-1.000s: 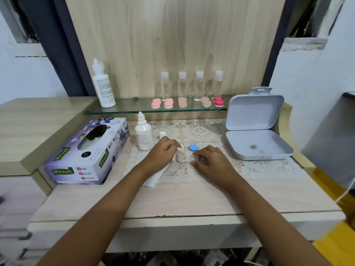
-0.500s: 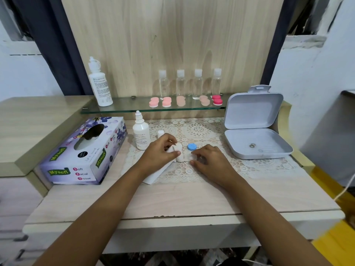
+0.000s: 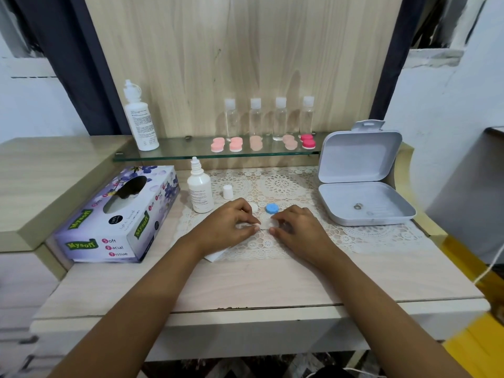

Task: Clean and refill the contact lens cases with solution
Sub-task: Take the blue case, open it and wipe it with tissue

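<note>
A white contact lens case (image 3: 266, 224) lies on the lace mat between my two hands, mostly hidden by my fingers. My left hand (image 3: 229, 227) pinches a white tissue (image 3: 215, 255) against the case's left well. My right hand (image 3: 297, 230) grips the case's right end with curled fingers. A blue cap (image 3: 271, 208) and a white cap (image 3: 254, 207) lie just behind the case. The small solution bottle (image 3: 200, 190) stands uncapped to the left, its white cap (image 3: 227, 192) beside it.
A tissue box (image 3: 117, 216) sits at the left. An open grey box (image 3: 360, 184) stands at the right. On the glass shelf (image 3: 191, 152) are a tall white bottle (image 3: 139, 118), several clear bottles (image 3: 256, 118) and several pink lens cases (image 3: 236, 144).
My left hand has shifted the tissue down from the white cap onto the case's left well. The white cap now shows behind the fingers. My right hand stays on the case.
</note>
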The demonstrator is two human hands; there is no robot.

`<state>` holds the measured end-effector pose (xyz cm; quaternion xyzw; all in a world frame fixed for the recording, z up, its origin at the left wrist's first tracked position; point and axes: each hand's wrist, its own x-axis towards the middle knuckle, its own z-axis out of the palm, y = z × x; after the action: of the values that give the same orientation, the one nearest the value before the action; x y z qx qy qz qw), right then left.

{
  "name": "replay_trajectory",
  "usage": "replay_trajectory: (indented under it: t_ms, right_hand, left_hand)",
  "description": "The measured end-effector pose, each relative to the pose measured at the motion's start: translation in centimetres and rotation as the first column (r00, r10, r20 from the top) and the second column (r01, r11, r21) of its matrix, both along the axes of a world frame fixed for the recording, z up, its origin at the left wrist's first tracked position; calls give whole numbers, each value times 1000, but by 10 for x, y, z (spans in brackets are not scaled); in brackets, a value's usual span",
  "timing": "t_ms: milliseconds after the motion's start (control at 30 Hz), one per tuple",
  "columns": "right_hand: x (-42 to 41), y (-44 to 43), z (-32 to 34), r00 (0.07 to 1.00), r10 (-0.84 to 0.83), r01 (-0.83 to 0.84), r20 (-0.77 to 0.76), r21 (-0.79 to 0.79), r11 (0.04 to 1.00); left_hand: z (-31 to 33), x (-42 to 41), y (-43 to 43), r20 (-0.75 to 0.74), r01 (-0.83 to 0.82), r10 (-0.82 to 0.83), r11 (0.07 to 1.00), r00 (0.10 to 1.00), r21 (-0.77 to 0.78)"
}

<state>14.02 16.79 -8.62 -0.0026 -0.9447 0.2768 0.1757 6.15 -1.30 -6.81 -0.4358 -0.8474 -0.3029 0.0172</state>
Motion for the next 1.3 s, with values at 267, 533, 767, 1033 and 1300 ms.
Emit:
replay_trajectory:
  t_ms: [267,533,767,1033,1300]
  right_hand:
    - [-1,0,0,1000,0,0,13,25,1000]
    - [-1,1,-1,1000,8,-8,-3,26,1000]
    - [-2,2,-2,1000,20,-20,-14,16,1000]
    - [-2,2,-3,1000,26,-25,-9,30,999]
    - [-4,3,-3,999,37,-37,3,26,999]
  left_hand:
    - [-5,-2,2,-112,18,-17,1000,994,12]
    - [-11,-1,-2,-264,17,-24,999,964,-28]
    - [-10,-1,-2,-391,-34,-17,992,920,-122]
    - [-12,0,1,-234,-6,6,1000,972,1]
    - [-10,-4,-1,-167,-8,5,1000,986,-18]
